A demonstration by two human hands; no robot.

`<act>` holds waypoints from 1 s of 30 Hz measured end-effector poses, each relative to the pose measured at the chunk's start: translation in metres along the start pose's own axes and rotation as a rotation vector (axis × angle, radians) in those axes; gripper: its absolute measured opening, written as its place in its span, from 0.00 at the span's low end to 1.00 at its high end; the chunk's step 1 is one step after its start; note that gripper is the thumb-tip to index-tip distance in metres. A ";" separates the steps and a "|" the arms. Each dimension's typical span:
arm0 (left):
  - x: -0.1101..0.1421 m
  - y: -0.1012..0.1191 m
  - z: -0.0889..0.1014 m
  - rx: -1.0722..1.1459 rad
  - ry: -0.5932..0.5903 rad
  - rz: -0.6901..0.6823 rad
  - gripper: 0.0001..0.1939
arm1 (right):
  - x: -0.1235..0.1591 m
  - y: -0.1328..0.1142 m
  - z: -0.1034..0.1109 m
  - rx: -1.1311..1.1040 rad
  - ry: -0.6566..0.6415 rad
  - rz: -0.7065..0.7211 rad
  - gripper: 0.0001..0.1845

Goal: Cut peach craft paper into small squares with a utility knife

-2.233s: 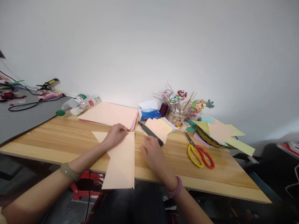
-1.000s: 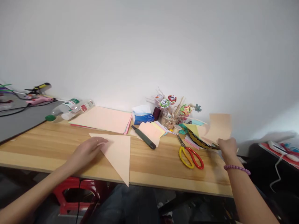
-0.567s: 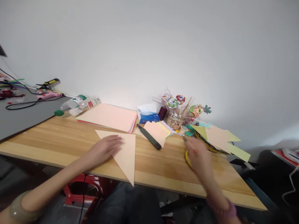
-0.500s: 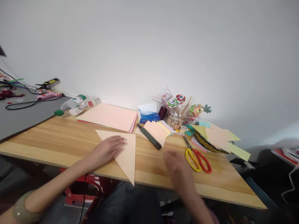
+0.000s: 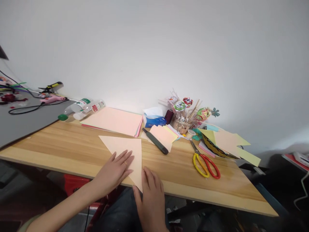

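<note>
A cream sheet of paper (image 5: 127,146), folded into a triangle, lies on the wooden table with its lower tip reaching the front edge. My left hand (image 5: 118,169) rests flat on it, fingers spread, a thin ring on one finger. At the lower tip is my right hand (image 5: 152,193), its fingers stretched along the paper's right edge and its thumb on the other side of the tip. The fingers are apart from the thumb, and no firm grip shows. A dark green pen-shaped tool (image 5: 155,141) lies just beyond, partly over small pastel sheets (image 5: 164,133).
Scissors (image 5: 205,164) with yellow and red handles lie at the right. Behind stand a large paper stack (image 5: 113,120), a tissue pack (image 5: 154,120) and a jar (image 5: 180,125) with paper flowers. Plastic bottles (image 5: 78,106) and a pink glue gun (image 5: 53,98) are at the left.
My right hand has moved left and down from the open table to the paper's lower tip. My left hand has slid slightly toward me on the paper.
</note>
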State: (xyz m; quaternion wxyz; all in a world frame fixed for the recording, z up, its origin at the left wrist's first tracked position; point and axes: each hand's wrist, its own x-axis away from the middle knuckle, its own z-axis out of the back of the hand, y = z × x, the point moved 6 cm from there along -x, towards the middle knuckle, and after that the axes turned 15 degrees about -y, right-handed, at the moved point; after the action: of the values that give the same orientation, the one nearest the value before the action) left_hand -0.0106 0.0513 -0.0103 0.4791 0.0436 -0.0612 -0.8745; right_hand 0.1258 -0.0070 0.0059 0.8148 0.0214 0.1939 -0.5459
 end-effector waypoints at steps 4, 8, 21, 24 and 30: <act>0.001 0.002 0.003 -0.005 0.040 -0.014 0.26 | 0.001 -0.008 0.007 0.001 0.030 0.108 0.21; 0.007 0.006 0.017 0.012 0.235 -0.058 0.34 | -0.002 -0.013 0.017 -0.065 0.091 0.215 0.20; 0.062 0.042 0.055 -0.215 0.640 -0.489 0.18 | 0.012 -0.004 0.057 -0.016 0.303 0.571 0.15; 0.066 0.040 0.041 -0.256 0.558 -0.509 0.17 | -0.002 0.007 0.049 0.073 0.135 0.628 0.14; 0.062 0.019 0.029 -0.083 0.244 -0.482 0.20 | -0.001 0.031 0.021 0.084 -0.109 0.580 0.23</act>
State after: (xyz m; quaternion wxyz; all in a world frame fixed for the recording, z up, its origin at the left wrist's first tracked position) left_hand -0.0317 -0.0089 0.0205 0.2621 0.1422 0.0448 -0.9535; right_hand 0.1592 0.0016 0.0200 0.9445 0.0804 0.1127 -0.2980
